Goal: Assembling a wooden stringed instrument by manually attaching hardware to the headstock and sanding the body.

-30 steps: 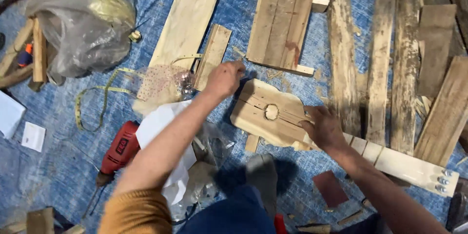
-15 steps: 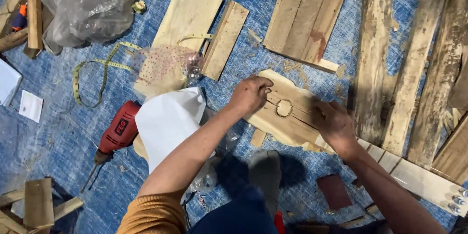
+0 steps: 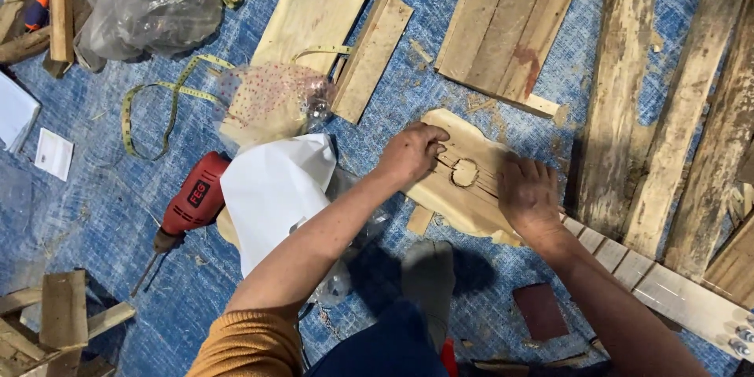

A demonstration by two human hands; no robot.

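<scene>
Head view: I look down at two bare hands on a cut wooden shape (image 3: 463, 188) lying on blue sheeting (image 3: 118, 212).
Left hand (image 3: 410, 153): fingers curled and pinched at the shape's slot; whether they grip a small tool, I cannot tell.
Right hand (image 3: 528, 192): spread flat, pressing the shape down.
Shape: between drill (image 3: 188, 204) and planks (image 3: 620, 86), round hole near the middle.
Doing it well: I judge the flat palm should brace firmly, clear of the slot.
</scene>
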